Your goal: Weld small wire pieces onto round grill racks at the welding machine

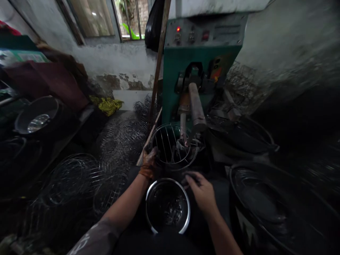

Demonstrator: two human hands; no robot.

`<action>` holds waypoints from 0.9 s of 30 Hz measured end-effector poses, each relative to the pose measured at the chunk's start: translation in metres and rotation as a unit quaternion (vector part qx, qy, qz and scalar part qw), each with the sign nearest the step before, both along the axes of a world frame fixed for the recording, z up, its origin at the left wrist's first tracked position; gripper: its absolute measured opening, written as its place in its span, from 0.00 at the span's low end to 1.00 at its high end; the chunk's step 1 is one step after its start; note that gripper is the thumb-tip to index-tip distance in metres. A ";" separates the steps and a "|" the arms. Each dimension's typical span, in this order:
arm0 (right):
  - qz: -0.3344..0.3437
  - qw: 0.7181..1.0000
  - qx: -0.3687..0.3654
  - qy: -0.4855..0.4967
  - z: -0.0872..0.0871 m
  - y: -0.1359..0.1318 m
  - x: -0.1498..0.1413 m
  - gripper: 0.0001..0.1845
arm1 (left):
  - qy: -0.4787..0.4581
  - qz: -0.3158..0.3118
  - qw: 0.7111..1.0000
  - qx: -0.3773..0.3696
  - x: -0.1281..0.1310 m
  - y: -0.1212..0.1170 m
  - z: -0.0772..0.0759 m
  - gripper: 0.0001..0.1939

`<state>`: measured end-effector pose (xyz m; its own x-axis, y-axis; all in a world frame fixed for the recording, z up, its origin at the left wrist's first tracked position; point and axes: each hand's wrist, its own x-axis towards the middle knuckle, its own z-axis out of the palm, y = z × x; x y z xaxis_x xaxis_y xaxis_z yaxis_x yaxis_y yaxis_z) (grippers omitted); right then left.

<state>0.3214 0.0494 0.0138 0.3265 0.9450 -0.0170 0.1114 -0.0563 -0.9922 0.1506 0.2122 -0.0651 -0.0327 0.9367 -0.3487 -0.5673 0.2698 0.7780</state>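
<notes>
Shiny round steel bowl (168, 205) nearest; left hand (148, 162) fingers grip round wire rack (174, 146); right hand (201, 189) fingers curled loose.

Both arms reach forward from low in the view, bare forearms, a pale sleeve on the left upper arm. Left hand (148, 163) wears a brown, dirty glove, wrist cocked up, fingers curled in a grip. Right hand (202, 189) is bare, palm down, fingers (189, 179) bent and pointing left toward the middle. The hands are near each other, not touching.
</notes>
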 end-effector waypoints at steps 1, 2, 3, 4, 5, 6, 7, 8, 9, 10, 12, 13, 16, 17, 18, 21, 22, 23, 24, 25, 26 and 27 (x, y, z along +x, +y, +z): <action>-0.019 1.000 0.008 0.012 0.005 0.006 0.003 0.22 | 0.013 0.021 1.000 0.011 -0.004 -0.004 0.010 0.42; -0.031 0.999 0.016 0.018 0.008 0.011 0.005 0.23 | 0.021 0.033 0.999 0.021 -0.006 -0.008 0.019 0.43; -0.037 0.999 0.023 0.017 0.009 0.017 0.005 0.24 | 0.026 0.043 0.998 0.027 -0.007 -0.011 0.028 0.43; -0.038 0.999 0.025 0.009 0.009 0.021 0.004 0.24 | 0.029 0.047 0.998 0.030 -0.007 -0.013 0.037 0.43; -0.034 0.999 0.022 -0.002 0.008 0.024 0.003 0.25 | 0.034 0.052 0.998 0.027 -0.006 -0.015 0.044 0.43; -0.028 0.999 0.015 -0.015 0.006 0.026 0.001 0.25 | 0.043 0.058 0.997 0.018 -0.005 -0.017 0.049 0.42; -0.022 0.999 0.006 -0.027 0.004 0.027 0.000 0.26 | 0.054 0.062 0.997 0.008 -0.003 -0.018 0.053 0.41; -0.017 0.999 -0.005 -0.039 0.003 0.028 -0.001 0.25 | 0.062 0.064 0.996 0.000 -0.002 -0.019 0.057 0.40; -0.015 0.998 -0.015 -0.051 0.001 0.028 -0.001 0.25 | 0.062 0.065 0.996 -0.002 -0.001 -0.020 0.059 0.40; -0.015 0.998 -0.024 -0.062 0.001 0.027 -0.001 0.25 | 0.059 0.067 0.996 0.001 0.000 -0.022 0.062 0.39; -0.018 0.996 -0.041 -0.079 0.001 0.027 0.000 0.25 | 0.051 0.072 0.996 0.011 0.002 -0.024 0.065 0.38; -0.017 0.995 -0.049 -0.083 0.002 0.027 0.001 0.24 | 0.050 0.076 0.996 0.012 0.003 -0.025 0.067 0.37; -0.013 0.994 -0.060 -0.093 0.007 0.027 0.002 0.23 | 0.059 0.077 0.995 0.004 0.004 -0.026 0.071 0.36; -0.012 0.993 -0.061 -0.097 0.008 0.027 0.002 0.22 | 0.056 0.076 0.996 0.003 0.004 -0.026 0.072 0.36; -0.012 0.993 -0.063 -0.100 0.009 0.027 0.001 0.22 | 0.054 0.076 0.996 0.001 0.004 -0.026 0.073 0.35; -0.013 0.994 -0.068 -0.090 0.010 0.029 -0.001 0.21 | 0.063 0.075 0.995 -0.008 0.002 -0.025 0.075 0.34; -0.011 0.994 -0.070 -0.084 0.009 0.029 -0.002 0.20 | 0.071 0.070 0.995 -0.010 0.000 -0.025 0.075 0.34; -0.007 0.994 -0.070 -0.079 0.009 0.030 -0.002 0.20 | 0.080 0.063 0.995 -0.009 -0.001 -0.025 0.075 0.34; 0.001 0.995 -0.070 -0.076 0.008 0.030 -0.003 0.20 | 0.091 0.053 0.994 -0.006 -0.004 -0.025 0.074 0.34; 0.011 0.995 -0.070 -0.076 0.008 0.029 -0.003 0.19 | 0.101 0.043 0.994 -0.005 -0.006 -0.025 0.072 0.34; 0.020 0.994 -0.071 -0.077 0.008 0.029 -0.004 0.19 | 0.108 0.035 0.994 -0.005 -0.008 -0.025 0.070 0.34; 0.027 0.994 -0.073 -0.078 0.008 0.028 -0.004 0.19 | 0.109 0.031 0.994 -0.004 -0.011 -0.026 0.068 0.34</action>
<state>0.3172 0.0772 0.0214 0.2849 0.9524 -0.1082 0.2706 -0.1882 -0.9441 0.1401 0.1865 0.0033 -0.1659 0.9280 -0.3337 -0.4003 0.2459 0.8828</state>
